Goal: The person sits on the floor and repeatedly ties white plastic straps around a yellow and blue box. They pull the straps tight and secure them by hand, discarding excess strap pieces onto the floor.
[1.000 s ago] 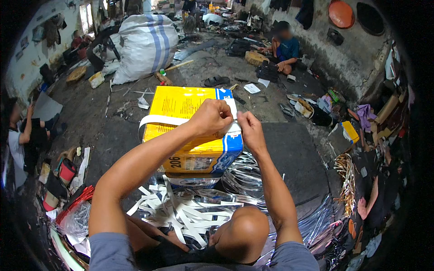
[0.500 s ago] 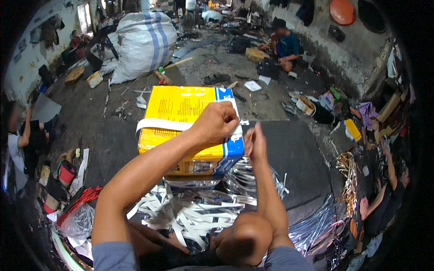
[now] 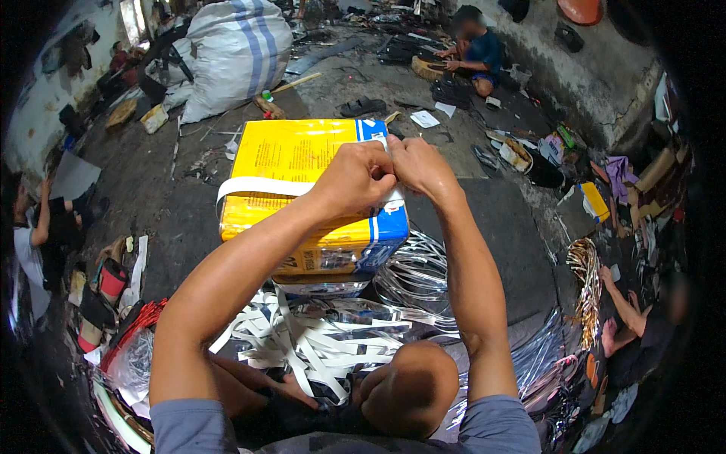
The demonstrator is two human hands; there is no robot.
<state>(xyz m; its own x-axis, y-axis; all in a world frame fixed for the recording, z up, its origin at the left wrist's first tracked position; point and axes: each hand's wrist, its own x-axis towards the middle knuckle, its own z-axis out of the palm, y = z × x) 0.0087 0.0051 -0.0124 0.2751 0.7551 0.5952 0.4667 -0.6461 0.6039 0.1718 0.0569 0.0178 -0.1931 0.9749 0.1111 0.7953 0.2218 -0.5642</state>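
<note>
Fingers [image 3: 383, 184] of the left hand [image 3: 352, 178] and right hand [image 3: 425, 168] curled, touching, at the yellow box [image 3: 280, 147]'s blue end; I couldn't tell what they clamped. Half a second earlier, the right was lower, apart. White strap [image 3: 261, 185] crossed the box; dark floor [image 3: 491, 234] surrounded it, a striped sack [image 3: 231, 64] beyond.

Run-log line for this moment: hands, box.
yellow box: white strip across top; left hand: over its right end; right hand: beside left; grips: unclear

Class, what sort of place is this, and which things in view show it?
Probably a workshop for handwork: white strips lie heaped in front of the yellow box, a coil of silvery strands lies near it, and other people sit on the floor.
</note>
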